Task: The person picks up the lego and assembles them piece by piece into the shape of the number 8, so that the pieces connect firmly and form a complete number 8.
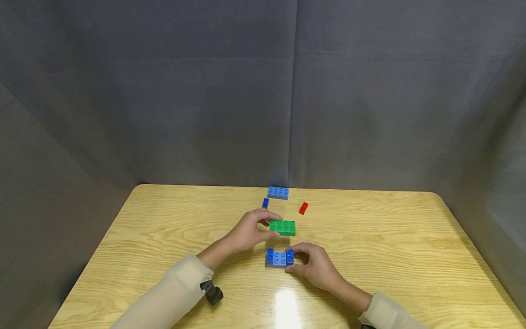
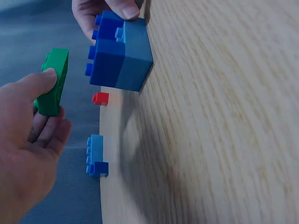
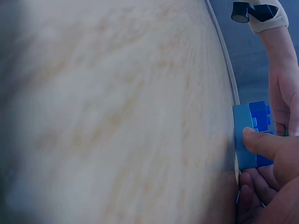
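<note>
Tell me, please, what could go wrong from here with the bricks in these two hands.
The green eight-stud brick is raised off the table in the left hand, between thumb and fingers, so it might slip and drop. If lowered onto the two dark blue two-stud bricks, it could seat crookedly, as they stand only at the ends of the light blue brick. The right hand, gripping one end, might get pinched.

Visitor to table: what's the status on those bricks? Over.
Left hand holding green brick, raised. Right hand gripping blue stack. Nothing visible between brick and stack.
</note>
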Action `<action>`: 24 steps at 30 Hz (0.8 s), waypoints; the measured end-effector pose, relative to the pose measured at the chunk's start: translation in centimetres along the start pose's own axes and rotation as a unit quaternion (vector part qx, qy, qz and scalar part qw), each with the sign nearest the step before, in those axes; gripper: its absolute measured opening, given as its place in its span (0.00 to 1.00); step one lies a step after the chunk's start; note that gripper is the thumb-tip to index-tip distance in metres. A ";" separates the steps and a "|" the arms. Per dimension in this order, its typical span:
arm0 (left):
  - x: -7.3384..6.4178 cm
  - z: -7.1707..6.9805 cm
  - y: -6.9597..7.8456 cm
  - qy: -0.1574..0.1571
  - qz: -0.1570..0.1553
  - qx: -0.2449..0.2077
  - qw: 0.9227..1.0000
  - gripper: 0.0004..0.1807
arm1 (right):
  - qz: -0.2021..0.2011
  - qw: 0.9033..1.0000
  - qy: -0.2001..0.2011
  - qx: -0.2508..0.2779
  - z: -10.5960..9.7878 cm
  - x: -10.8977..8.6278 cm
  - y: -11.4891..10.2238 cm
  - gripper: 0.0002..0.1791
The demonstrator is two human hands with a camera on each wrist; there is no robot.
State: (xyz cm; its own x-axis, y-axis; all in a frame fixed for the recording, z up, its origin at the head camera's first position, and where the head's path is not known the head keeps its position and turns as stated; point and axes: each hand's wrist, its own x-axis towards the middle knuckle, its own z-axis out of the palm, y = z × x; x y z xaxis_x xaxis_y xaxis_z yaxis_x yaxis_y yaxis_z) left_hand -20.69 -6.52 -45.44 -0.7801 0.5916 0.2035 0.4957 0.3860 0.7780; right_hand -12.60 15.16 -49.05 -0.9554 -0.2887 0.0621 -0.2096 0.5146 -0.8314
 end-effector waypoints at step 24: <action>-3.5 0.7 1.5 -0.006 0.016 -0.025 1.000 0.20 | -0.012 1.000 0.000 0.010 0.1 0.2 0.2 0.18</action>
State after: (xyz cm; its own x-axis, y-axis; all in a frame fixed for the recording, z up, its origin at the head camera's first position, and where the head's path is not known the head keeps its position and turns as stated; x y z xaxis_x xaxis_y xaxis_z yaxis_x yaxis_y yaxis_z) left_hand -16.94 -7.54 -45.39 -0.7589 0.6120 0.2225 0.5010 0.3306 0.7998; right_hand -12.77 15.12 -49.28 -0.9501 -0.3009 0.0826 -0.2287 0.4914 -0.8404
